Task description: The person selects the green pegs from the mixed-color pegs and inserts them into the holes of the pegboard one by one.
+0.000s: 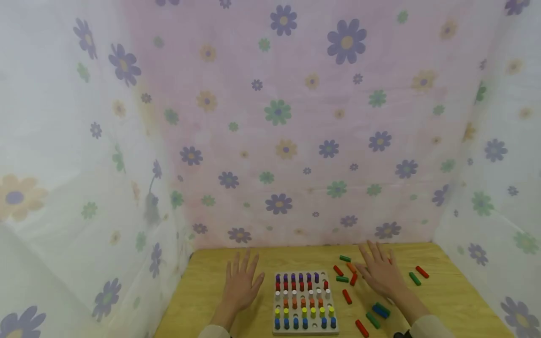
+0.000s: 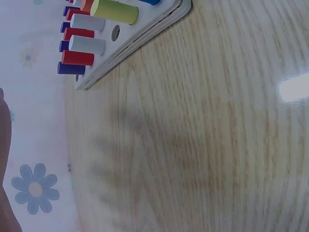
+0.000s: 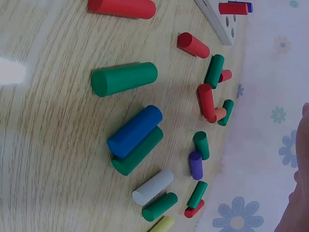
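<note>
A white pegboard (image 1: 303,332) stands on the table between both hands, with rows of purple, red, white, orange, yellow and blue pegs; several holes hold no peg. To its left, my left hand (image 1: 240,287) is palm down above the table, fingers spread, holding nothing. My right hand (image 1: 383,276) is likewise spread, over loose pegs at the right, and grips nothing. Below that hand a blue peg (image 3: 135,131) lies against a green peg (image 3: 140,153). A white peg (image 3: 153,187) is close by. Some pegs are hidden under the right hand in the head view.
More loose pegs lie right of the board, among them a red peg (image 1: 347,296), an orange peg (image 1: 351,267) and a green peg (image 1: 414,279). The wooden table (image 1: 203,267) is bordered by flowered sheets (image 1: 296,178) at the back and sides.
</note>
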Demonstrator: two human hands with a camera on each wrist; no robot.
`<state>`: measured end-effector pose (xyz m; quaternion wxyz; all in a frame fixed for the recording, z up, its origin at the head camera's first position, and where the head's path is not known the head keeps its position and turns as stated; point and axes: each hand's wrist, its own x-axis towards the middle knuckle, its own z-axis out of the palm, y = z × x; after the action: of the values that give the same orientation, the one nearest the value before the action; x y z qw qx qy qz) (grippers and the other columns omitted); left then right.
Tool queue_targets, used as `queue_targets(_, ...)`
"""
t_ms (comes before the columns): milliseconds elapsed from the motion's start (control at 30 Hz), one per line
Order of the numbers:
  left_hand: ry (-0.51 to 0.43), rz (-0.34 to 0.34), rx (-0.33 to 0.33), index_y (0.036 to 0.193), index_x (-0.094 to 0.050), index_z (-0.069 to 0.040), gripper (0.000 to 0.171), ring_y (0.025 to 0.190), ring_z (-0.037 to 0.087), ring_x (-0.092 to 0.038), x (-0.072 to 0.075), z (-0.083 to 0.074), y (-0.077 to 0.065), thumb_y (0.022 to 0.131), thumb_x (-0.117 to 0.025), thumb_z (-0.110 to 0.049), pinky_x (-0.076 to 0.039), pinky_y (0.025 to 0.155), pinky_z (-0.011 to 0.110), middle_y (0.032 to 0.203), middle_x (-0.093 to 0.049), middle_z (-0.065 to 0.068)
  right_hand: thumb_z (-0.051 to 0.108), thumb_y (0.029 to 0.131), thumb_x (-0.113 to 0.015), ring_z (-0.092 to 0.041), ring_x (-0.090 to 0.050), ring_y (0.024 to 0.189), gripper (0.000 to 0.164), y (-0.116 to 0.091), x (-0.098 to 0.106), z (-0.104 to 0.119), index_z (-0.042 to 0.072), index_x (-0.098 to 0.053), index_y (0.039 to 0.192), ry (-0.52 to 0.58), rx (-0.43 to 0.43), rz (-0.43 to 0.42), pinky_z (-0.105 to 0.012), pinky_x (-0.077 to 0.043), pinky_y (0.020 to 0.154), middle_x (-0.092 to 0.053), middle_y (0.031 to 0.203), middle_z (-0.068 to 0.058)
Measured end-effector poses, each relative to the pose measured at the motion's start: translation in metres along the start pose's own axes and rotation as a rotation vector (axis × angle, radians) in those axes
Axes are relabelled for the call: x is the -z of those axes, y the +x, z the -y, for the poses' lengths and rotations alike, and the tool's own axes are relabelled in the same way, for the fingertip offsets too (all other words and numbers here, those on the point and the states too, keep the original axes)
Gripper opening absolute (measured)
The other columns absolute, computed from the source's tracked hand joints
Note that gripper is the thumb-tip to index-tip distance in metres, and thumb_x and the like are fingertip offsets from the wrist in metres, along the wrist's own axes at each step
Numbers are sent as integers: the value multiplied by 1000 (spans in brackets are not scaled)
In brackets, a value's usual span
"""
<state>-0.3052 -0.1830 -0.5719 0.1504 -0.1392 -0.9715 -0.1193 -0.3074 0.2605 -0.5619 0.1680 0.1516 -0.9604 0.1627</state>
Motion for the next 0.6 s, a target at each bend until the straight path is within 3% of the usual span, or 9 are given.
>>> queue_targets(133, -25, -11, -18, 159, -40, -17, 63, 153, 47, -17, -4, 2, -6, 106, -49, -49, -15, 119, 72, 168, -25, 14, 42, 105, -55, -59, -24, 144, 68, -5, -1, -7, 6, -35, 160, -12, 22, -8, -81, -15, 110, -29, 159, -31)
queue_targets(367, -89, -74, -74, 154, -46, -12, 60, 148, 52, -25, -3, 5, -12, 103, -59, -41, -21, 114, 76, 161, -35, 20, 44, 105, -56, -58, -26, 143, 66, -6, 11, -8, 1, -41, 154, -39, -8, 62, -80, -17, 111, -29, 158, -32)
queue_targets(600, -127, -34, -44, 156, -44, -13, 60, 151, 47, -20, 7, 3, -15, 103, -60, -36, -16, 120, 70, 162, -35, 16, 37, 104, -61, -58, -30, 139, 64, -13, 22, -8, -2, -42, 152, -17, -14, 76, -81, -19, 108, -32, 155, -34)
